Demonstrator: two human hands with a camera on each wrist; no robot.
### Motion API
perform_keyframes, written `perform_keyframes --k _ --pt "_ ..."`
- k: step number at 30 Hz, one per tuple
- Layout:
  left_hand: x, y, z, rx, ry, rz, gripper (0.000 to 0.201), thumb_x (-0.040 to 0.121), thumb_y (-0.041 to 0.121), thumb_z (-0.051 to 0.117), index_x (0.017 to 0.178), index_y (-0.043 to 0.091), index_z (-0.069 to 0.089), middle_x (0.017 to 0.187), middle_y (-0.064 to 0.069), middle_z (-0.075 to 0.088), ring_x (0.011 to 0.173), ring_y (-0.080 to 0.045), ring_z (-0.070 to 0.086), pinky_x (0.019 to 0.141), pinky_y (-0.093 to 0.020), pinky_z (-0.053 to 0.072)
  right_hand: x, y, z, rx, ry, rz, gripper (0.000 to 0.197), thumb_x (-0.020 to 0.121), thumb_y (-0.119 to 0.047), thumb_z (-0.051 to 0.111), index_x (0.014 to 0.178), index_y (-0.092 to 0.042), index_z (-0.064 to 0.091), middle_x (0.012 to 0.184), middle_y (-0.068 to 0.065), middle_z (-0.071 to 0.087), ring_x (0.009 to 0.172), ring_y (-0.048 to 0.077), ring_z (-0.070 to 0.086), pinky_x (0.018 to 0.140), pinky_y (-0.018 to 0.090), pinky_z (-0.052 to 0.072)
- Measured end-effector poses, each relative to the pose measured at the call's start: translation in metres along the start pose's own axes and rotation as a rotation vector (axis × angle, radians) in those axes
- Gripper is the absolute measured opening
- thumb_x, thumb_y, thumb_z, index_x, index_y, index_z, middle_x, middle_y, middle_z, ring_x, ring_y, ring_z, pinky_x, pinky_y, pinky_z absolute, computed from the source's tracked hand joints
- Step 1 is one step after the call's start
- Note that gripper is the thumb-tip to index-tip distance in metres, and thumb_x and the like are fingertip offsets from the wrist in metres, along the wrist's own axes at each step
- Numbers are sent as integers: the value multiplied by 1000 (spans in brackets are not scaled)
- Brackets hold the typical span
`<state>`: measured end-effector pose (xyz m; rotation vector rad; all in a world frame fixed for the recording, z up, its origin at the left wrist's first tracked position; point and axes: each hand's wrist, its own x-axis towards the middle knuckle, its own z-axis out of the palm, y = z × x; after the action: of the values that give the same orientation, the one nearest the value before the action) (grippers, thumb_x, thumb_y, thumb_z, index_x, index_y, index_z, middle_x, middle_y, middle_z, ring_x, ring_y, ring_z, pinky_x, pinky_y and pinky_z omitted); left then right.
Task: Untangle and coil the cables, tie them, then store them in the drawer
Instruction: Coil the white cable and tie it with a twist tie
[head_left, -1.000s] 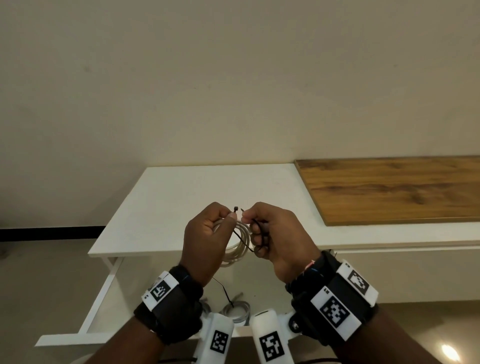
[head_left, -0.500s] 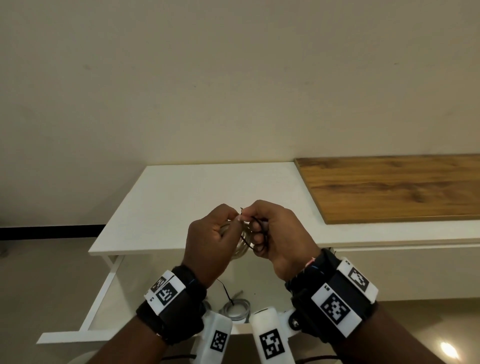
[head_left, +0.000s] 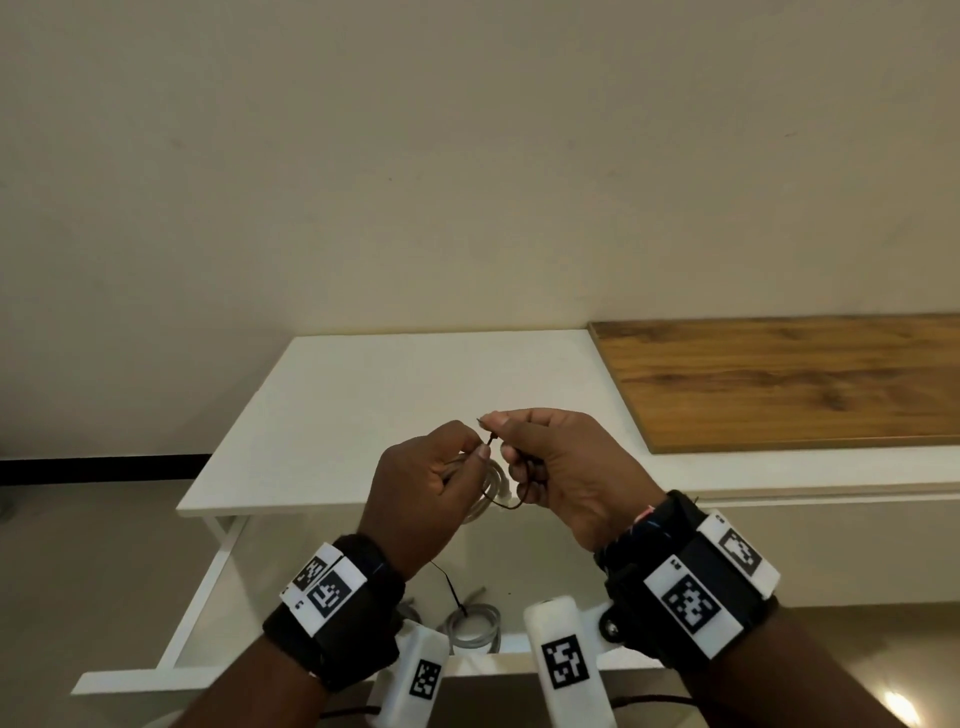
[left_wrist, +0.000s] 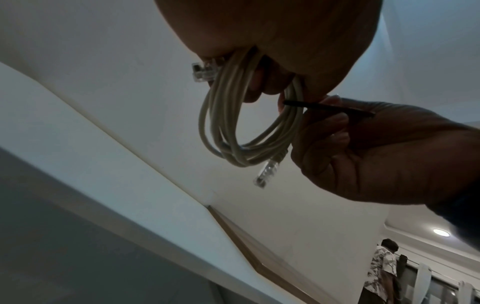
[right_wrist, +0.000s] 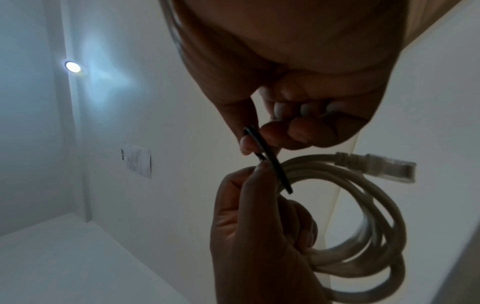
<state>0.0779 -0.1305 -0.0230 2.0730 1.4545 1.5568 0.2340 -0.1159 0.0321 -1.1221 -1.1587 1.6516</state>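
Hands tying a coiled cable above the counter's front edge

Left hand (head_left: 426, 488) grips the white coil (left_wrist: 233, 123); right hand (head_left: 566, 467) pinches a black tie (right_wrist: 270, 160), seemingly looped around it.

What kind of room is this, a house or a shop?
Probably a room in a home or office. There is a white desk with an open drawer, a plain wall and a ceiling spotlight.

Two hands: left hand (head_left: 426, 488), right hand (head_left: 561, 467). Two coiled cables: white cable (left_wrist: 233, 123) held, grey cable (head_left: 475, 626) in drawer (head_left: 197, 597). Two clear plugs on white cable. One black tie (left_wrist: 327, 107). Four wrist markers. One white table (head_left: 363, 405). One wooden board (head_left: 789, 384).
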Motion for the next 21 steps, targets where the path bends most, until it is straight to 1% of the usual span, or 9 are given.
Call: perform_keyframes --k 3,7,9,11,12,14,16,18,21 --pt "-1 -1 0 9 -13 12 22 87 38 52 76 21 61 59 3 61 56 -14 56 57 -33 44 1 1 -1 -5 -37 9 20 92 -17 66 104 -3 73 62 -2 57 48 8 48 53 23 38" --pt "0 -2 -1 17 -42 22 25 88 39 52 77 20 64 61 4 62 56 -15 57 58 -34 45 1 0 -5 -89 -11 -7 14 88 -20 70 97 -10 72 68 -1 63 53 8 52 55 25 38" --pt "0 -2 -1 6 -62 8 26 88 40 51 78 20 64 61 4 63 56 -14 58 57 -31 45 2 -1 -9 -158 26 -38 12 85 -23 74 92 -14 74 76 -4 68 63 10 53 59 26 39" --pt "0 0 -1 -26 -68 -15 26 86 41 51 76 21 63 61 5 62 56 -13 56 55 -24 43 3 -3 -13 -161 34 -64 8 84 -21 75 89 -14 75 79 -3 70 69 13 55 61 27 41" --pt "0 2 -1 -51 -70 -34 26 85 42 51 75 20 63 62 4 61 56 -13 55 55 -22 41 3 -4 -14 -151 26 -75 8 85 -19 74 89 -12 74 79 -1 71 69 14 56 61 27 43" --pt "2 5 -1 -122 -78 -79 25 83 42 53 72 21 61 63 3 60 57 -14 54 57 -23 42 2 -6 -14 -163 15 -109 5 88 -15 71 89 -10 73 76 2 71 68 15 60 60 27 45" --pt "2 8 -2 -173 -93 -107 24 82 42 54 71 22 59 62 4 59 56 -11 53 57 -22 42 1 -7 -12 -216 32 -171 6 91 -12 67 86 -10 69 73 4 72 65 15 61 58 25 46" --pt "2 10 -2 -201 -110 -121 24 81 41 53 70 20 59 59 8 57 55 -7 51 57 -17 40 0 -6 -11 -266 53 -227 10 93 -9 62 84 -10 65 72 5 72 63 14 60 56 25 44" --pt "3 12 -4 -251 -125 -123 25 80 38 54 68 16 57 58 12 55 56 -4 49 58 -11 38 -1 -4 -9 -330 75 -274 11 96 -9 57 85 -11 60 75 8 74 62 14 62 56 26 44"
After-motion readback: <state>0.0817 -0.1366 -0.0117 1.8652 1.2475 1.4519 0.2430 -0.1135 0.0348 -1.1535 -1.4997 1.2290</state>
